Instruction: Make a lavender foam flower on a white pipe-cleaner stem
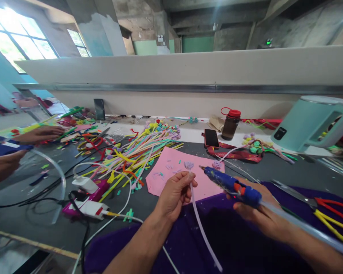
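My left hand [174,194] pinches a thin white stem [201,224] topped by a small lilac paper flower [188,165]. In my right hand [257,213] is a blue hot glue gun [231,186] with a clear glue stick out of its back; its nozzle points left toward the flower, a short gap away. Both hands hover above a pink paper sheet [171,171] and a purple cloth [217,236] on the dark table.
A heap of coloured stems [137,152] lies left of the pink sheet. White chargers and cables [88,198] sit at the left. A phone [211,138], brown bottle [230,124], teal kettle [308,123] stand behind; scissors [317,201] at right. Another person's hands [37,134] work far left.
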Available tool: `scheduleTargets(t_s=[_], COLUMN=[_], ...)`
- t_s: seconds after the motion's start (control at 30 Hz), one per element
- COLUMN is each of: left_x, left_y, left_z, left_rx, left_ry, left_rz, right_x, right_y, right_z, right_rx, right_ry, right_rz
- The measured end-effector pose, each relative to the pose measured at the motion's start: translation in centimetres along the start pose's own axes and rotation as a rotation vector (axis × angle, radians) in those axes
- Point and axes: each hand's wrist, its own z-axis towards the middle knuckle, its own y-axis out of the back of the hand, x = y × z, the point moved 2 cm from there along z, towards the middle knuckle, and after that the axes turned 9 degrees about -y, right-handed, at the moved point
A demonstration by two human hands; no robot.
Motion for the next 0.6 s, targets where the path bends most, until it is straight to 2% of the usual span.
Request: scheduleTargets(t_s=[0.1,0.17,0.27,0.33,0.4,0.47,0.6], left_x=[-0.6,-0.8,-0.8,-0.5,-0.2,0.1,0.5], left_y=[0.3,0.5,0.5,0.3,-0.1,-0.6,-1.4], left_z=[0.3,0.4,0.3,0.1,-0.2,-0.6,-1.2], left_rx=[-0.045,-0.061,-0.030,0.020,0.080,0.131,0.186], left_ry=[-0.025,-0.031,0.027,0.097,0.160,0.196,0.191], left_rz=[-0.024,-0.037,-0.070,-0.101,-0.123,-0.121,-0.010], right_x=[-1.3,-2.4,-3.7,-4.1,-3.9,-3.4,-1.9], right_y=[-0.4,-1.4,-3.0,-3.6,-3.5,-2.8,-1.5], right_z=[0.8,1.2,1.5,1.5,1.6,1.8,1.7], right_rx=[0.023,0.074,0.190,0.254,0.251,0.158,-0.046], right_ry=[0.059,0.043,-0.003,-0.003,0.016,0.013,-0.158], right_rz=[-0.133,-0.257,-0.386,-0.381,-0.311,-0.171,0.231])
